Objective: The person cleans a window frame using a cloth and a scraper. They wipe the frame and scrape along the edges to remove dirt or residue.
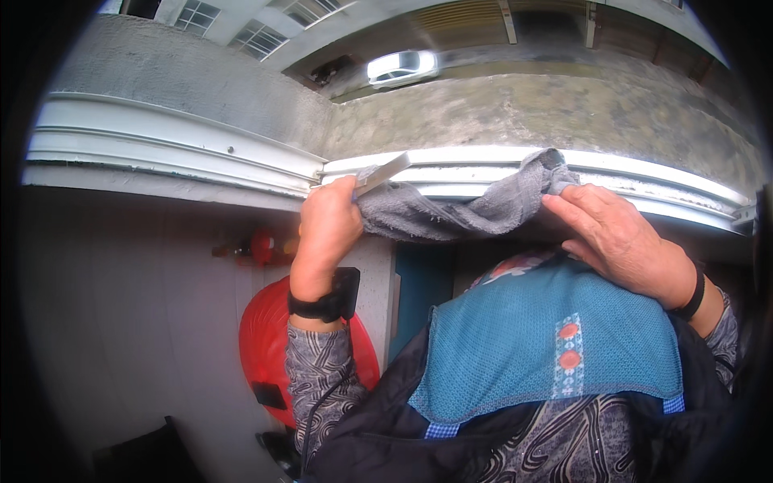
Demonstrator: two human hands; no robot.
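Note:
A grey terry cloth hangs twisted along the inner edge of a white window frame's sliding track. My left hand is closed around a flat-bladed tool, whose pale blade points up and to the right over the cloth's left end; its handle is mostly hidden in the fist. At the cloth's right end, my right hand has its fingertips against the bunched fabric on the track. Whether the right fingers pinch the cloth is not clear.
Outside the window lie a concrete ledge and, far below, a white car. Under my left forearm is a red round object, with a red-topped bottle near the wall. A blue apron covers my front.

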